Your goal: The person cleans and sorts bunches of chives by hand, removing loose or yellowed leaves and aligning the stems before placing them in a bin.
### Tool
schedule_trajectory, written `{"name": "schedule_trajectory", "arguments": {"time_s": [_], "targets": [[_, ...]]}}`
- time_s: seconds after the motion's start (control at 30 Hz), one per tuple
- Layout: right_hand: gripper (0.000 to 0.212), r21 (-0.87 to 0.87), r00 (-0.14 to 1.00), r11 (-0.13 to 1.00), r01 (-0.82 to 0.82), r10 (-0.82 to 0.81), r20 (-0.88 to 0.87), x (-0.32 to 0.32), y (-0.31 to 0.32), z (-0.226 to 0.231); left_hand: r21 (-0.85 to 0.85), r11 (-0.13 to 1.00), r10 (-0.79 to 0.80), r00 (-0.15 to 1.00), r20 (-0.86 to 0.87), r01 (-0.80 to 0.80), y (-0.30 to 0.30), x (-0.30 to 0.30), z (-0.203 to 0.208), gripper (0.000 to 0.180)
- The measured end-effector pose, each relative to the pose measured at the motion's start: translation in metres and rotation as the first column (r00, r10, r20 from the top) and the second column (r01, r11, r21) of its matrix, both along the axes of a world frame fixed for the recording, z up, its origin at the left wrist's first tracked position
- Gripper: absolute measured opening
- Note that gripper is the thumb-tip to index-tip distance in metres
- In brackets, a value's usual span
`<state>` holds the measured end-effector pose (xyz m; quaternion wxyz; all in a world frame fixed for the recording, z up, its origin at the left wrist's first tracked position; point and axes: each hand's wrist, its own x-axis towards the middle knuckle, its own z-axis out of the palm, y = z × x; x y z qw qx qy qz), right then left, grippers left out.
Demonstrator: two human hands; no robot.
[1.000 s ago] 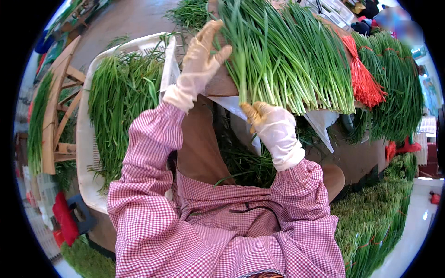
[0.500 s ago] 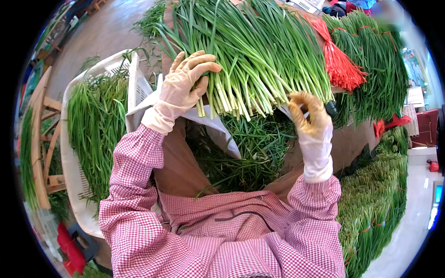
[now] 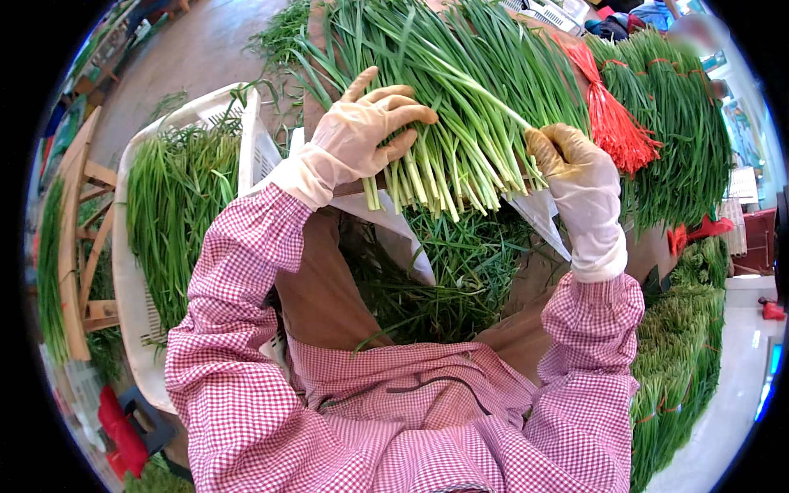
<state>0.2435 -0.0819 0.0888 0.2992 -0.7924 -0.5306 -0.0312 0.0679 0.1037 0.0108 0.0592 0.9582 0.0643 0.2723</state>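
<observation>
While the right hand (image 3: 579, 168) pinched the pale, smooth butt of one slender chive stalk (image 3: 497, 103) between thumb and fingers, the left hand (image 3: 357, 131) lay fanned out, its fingers spread and curved over the cut ends of the heap of garlic chives (image 3: 460, 148). Both hands wore thin, milky, wrinkled gloves stained yellow-brown at the fingers. The heap sat on the brown counter (image 3: 316, 33), its flat, glossy leaves running away from the wearer and its whitish, round stems jutting past the near edge. Just beside it, to the right, sprawled a tuft of crinkled red plastic strips (image 3: 612, 123), with dense, red-tied bundles (image 3: 682, 140) beyond. Under the edge hung a slack, pale sheet (image 3: 411, 246) above tangled, ribbon-like trimmings (image 3: 464, 271). At left, limp greens (image 3: 177, 222) filled a rigid white slotted crate (image 3: 122, 246).
</observation>
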Motion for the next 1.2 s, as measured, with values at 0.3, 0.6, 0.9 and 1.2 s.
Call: {"name": "schedule_trajectory", "arguments": {"time_s": [0.3, 0.6, 0.9, 1.2], "targets": [[0.023, -0.14, 0.969, 0.988, -0.067, 0.098, 0.225, -0.065, 0.011, -0.056, -0.198, 0.98, 0.07, 0.965, 0.251, -0.019, -0.005, -0.009, -0.006, 0.02], [0.016, -0.195, 0.961, 0.952, -0.237, 0.259, 0.095, -0.075, 0.0, -0.045, -0.179, 0.982, -0.053, 0.997, 0.057, 0.063, 0.002, 0.011, -0.005, 0.02], [0.02, 0.222, 0.995, 0.975, 0.005, 0.017, -0.095, -0.006, -0.044, -0.053, -0.072, 0.98, -0.172, 0.975, 0.144, 0.183, -0.013, 0.034, 0.023, 0.029], [0.014, 0.124, 0.93, 0.987, -0.101, 0.138, -0.341, -0.025, -0.016, -0.083, -0.143, 0.969, -0.216, 0.972, -0.089, 0.202, 0.004, 0.026, 0.009, 0.009]]}}
